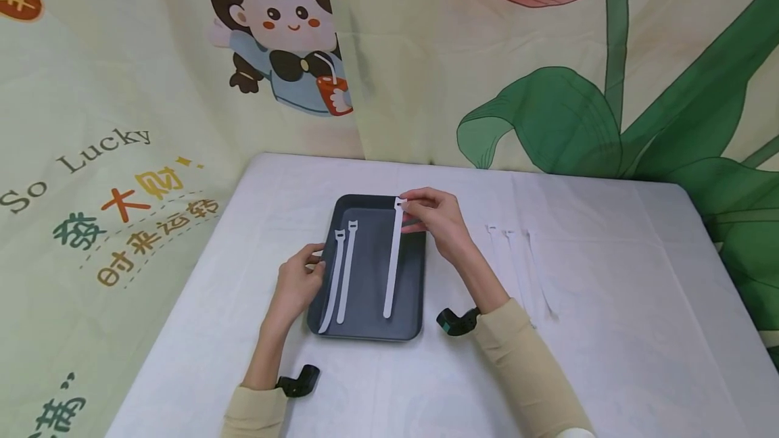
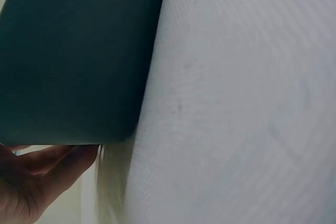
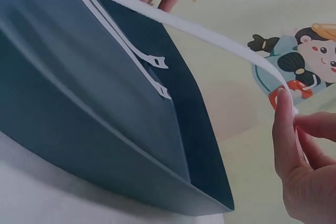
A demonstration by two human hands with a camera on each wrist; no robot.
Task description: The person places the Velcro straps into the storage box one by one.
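A dark grey rectangular tray (image 1: 372, 276) lies on the table; my left hand (image 1: 299, 282) grips its left rim. In the left wrist view, the fingers (image 2: 68, 166) lie against the tray wall (image 2: 79, 66). My right hand (image 1: 441, 218) pinches the slotted head end of a white hook-and-loop cable tie (image 1: 393, 259). The right wrist view shows this tie (image 3: 210, 38) raised over the tray, bowing toward its free end. Two more white cable ties, one at the left (image 1: 333, 282) and one beside it (image 1: 347, 272), lie lengthwise inside the tray, heads at the far end.
Three white cable ties (image 1: 538, 276) lie on the white tablecloth (image 1: 633, 330) right of the tray, partly behind the right forearm. A printed cloth backdrop (image 1: 402, 86) hangs behind the table. A black wrist camera (image 1: 458, 322) sits on each wrist.
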